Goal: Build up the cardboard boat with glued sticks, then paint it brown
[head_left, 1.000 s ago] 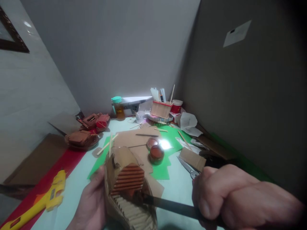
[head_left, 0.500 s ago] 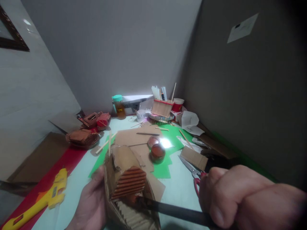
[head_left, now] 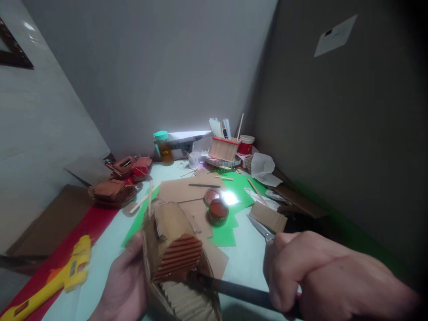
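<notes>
My left hand (head_left: 125, 283) is closed on the left side of a cardboard boat model (head_left: 174, 223), which has a rounded cabin and a ribbed front panel painted reddish brown. In my right hand (head_left: 310, 272) is a dark-handled paintbrush (head_left: 240, 292), gripped by its handle. Its tip touches the model just below the painted panel, where the bare corrugated deck begins. Beyond the model stands an open jar of brown paint (head_left: 218, 211), with its lid (head_left: 212, 197) lying behind it. Scissors (head_left: 259, 227) lie partly hidden behind my right hand.
A yellow glue gun (head_left: 53, 285) lies at the left edge. Painted cardboard models (head_left: 112, 191) sit behind it. At the back are a bottle with a turquoise cap (head_left: 163, 149), a small white cup (head_left: 194, 159) and a stick-built box (head_left: 224, 148). A cardboard piece (head_left: 268, 217) lies to the right.
My right hand has shifted left, covering the scissors' handles, and the brush tip has moved slightly left along the panel's lower edge. The whole view has also shifted a little.
</notes>
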A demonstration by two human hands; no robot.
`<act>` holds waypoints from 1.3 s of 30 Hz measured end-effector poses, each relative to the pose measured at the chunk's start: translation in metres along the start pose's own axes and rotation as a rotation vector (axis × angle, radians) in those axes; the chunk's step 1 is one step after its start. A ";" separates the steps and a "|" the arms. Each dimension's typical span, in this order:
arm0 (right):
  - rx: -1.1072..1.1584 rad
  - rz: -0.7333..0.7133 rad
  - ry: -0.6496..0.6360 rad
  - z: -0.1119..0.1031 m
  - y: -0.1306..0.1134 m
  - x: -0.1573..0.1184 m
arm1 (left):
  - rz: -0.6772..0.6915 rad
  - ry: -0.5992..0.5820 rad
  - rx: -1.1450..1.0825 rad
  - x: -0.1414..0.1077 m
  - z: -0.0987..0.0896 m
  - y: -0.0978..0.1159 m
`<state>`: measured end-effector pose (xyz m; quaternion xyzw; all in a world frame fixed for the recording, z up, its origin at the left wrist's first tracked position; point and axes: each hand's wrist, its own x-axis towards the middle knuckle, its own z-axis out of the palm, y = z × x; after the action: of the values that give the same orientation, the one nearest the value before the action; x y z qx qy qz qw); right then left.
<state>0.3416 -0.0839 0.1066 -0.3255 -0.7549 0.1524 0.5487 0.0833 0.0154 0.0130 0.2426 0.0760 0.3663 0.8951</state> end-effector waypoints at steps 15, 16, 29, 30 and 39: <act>-0.225 -0.094 0.144 0.006 -0.010 -0.003 | 0.000 -0.037 -0.097 -0.002 -0.002 0.006; -0.213 -0.074 0.146 0.002 -0.008 -0.007 | 0.012 -0.031 -0.092 -0.002 -0.003 0.005; -0.018 0.134 0.614 0.017 0.004 -0.023 | 0.104 0.075 -0.040 -0.007 -0.018 0.010; -0.054 0.140 0.604 0.019 0.004 -0.022 | 0.108 0.140 -0.041 -0.009 -0.021 0.010; -0.113 0.002 0.732 0.038 0.010 -0.014 | 0.150 -0.024 -0.125 -0.003 -0.006 0.006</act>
<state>0.3122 -0.0814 0.0773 -0.3888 -0.5153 -0.0155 0.7636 0.0754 0.0193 0.0106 0.1957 0.0239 0.4334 0.8794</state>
